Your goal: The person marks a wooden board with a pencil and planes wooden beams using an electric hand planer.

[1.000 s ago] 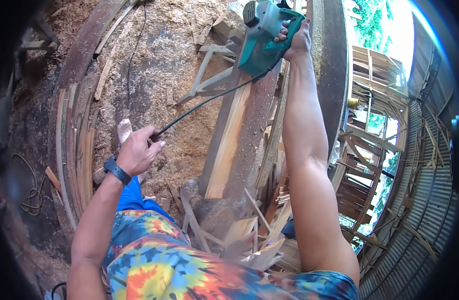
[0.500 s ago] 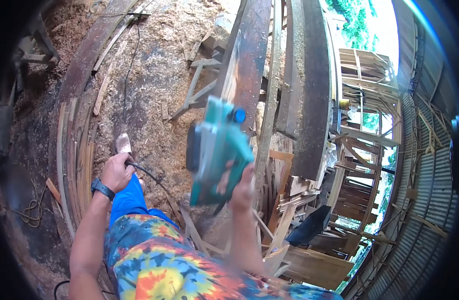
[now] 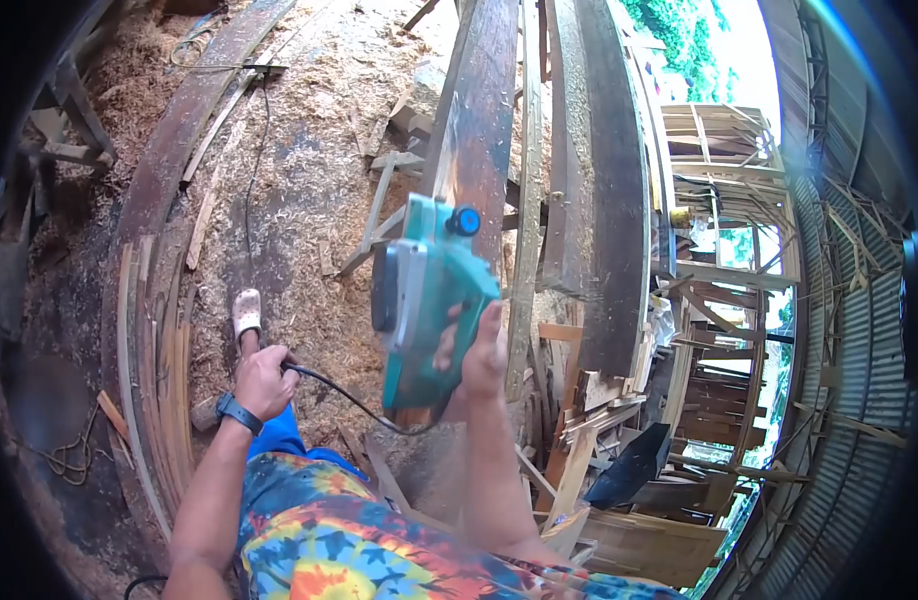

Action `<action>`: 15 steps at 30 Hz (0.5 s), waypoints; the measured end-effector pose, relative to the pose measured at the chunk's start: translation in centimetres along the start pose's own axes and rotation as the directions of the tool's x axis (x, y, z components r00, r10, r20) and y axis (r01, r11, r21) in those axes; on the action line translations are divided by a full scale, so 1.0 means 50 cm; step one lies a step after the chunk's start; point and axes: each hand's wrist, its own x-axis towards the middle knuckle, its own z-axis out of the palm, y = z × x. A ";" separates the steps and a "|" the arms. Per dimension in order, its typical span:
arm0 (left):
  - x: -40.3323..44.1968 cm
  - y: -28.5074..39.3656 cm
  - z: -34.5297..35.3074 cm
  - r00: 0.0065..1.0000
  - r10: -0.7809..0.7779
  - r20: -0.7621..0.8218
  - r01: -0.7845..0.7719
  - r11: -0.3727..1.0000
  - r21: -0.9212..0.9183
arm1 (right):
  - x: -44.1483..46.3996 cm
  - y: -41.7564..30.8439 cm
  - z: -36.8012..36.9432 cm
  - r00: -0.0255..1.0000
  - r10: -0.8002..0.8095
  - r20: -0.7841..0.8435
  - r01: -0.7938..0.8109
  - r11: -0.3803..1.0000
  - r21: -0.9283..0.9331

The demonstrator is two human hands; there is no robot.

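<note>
A green electric hand planer [image 3: 434, 300] with a blue front knob is in my right hand [image 3: 479, 355], whose fingers wrap round its rear handle. The planer is over the near end of a dark, thick plank [image 3: 484, 110]; I cannot tell whether its base touches the wood. Off to the left, my left hand [image 3: 265, 382] is closed on the planer's black power cord [image 3: 354, 402], which curves across to the tool's rear. A watch sits on the left wrist.
More long boards [image 3: 614, 180] lie to the right of the plank. A wooden trestle leg [image 3: 371, 215] stands at its left. Wood shavings [image 3: 309, 180] cover the floor. Stacked strips [image 3: 154, 340] lie at the left, and offcuts [image 3: 589, 410] pile up at the lower right.
My left hand has moved slightly right and down with the cord. The planer, still in my right hand, shows only a small shift, and the view has turned a little.
</note>
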 end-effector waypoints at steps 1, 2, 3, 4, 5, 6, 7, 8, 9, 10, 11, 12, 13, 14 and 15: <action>0.014 -0.002 -0.001 1.000 -0.007 0.005 0.007 1.000 -0.010 | 0.043 -0.019 0.008 1.000 -0.010 -0.005 0.010 1.000 -0.012; 0.026 -0.002 -0.003 1.000 -0.017 0.010 0.017 1.000 -0.020 | 0.091 -0.037 0.014 1.000 -0.012 -0.011 0.012 1.000 -0.006; 0.040 -0.002 -0.007 1.000 -0.027 0.014 0.027 0.999 -0.031 | 0.143 -0.055 0.020 1.000 -0.013 -0.014 0.013 1.000 0.001; 0.057 0.000 -0.013 0.999 -0.032 0.023 0.033 0.998 -0.061 | 0.194 -0.076 0.031 1.000 -0.007 -0.023 0.007 1.000 0.012; 0.075 0.006 -0.021 0.999 -0.036 0.031 0.039 0.995 -0.090 | 0.246 -0.098 0.042 1.000 -0.001 -0.030 0.002 1.000 0.024; 0.094 0.013 -0.030 0.998 -0.041 0.038 0.045 0.992 -0.118 | 0.304 -0.117 0.049 1.000 -0.010 -0.016 0.010 1.000 0.021; 0.114 0.025 -0.043 0.998 -0.043 0.042 0.048 0.991 -0.127 | 0.362 -0.137 0.054 1.000 -0.019 -0.001 0.019 1.000 0.019; 0.134 0.040 -0.056 0.998 -0.044 0.046 0.050 0.990 -0.135 | 0.417 -0.158 0.062 1.000 -0.023 -0.006 0.023 1.000 0.014; 0.155 0.045 -0.067 0.998 -0.045 0.050 0.052 0.988 -0.145 | 0.474 -0.180 0.072 1.000 -0.026 -0.011 0.027 1.000 0.009; 0.175 0.041 -0.072 0.998 -0.021 0.061 0.028 0.993 -0.115 | 0.535 -0.204 0.081 0.999 -0.038 0.003 0.038 0.999 -0.001; 0.195 0.040 -0.078 0.998 -0.028 0.056 0.035 0.991 -0.128 | 0.596 -0.228 0.089 0.999 -0.048 0.017 0.048 0.999 -0.011; 0.214 0.042 -0.084 0.998 -0.036 0.050 0.042 0.989 -0.142 | 0.664 -0.253 0.097 0.997 -0.053 0.057 0.053 0.999 0.005; 0.230 0.044 -0.089 0.998 -0.043 0.046 0.050 0.986 -0.157 | 0.729 -0.276 0.100 0.994 -0.057 0.094 0.056 0.998 0.021; 0.245 0.046 -0.094 0.998 -0.037 0.056 0.048 0.974 -0.220 | 0.777 -0.294 0.101 0.990 -0.063 0.125 0.059 0.998 0.039; 0.262 0.059 -0.104 0.997 -0.038 0.064 0.054 0.963 -0.265 | 0.809 -0.312 0.109 0.992 -0.065 0.111 0.063 0.998 0.024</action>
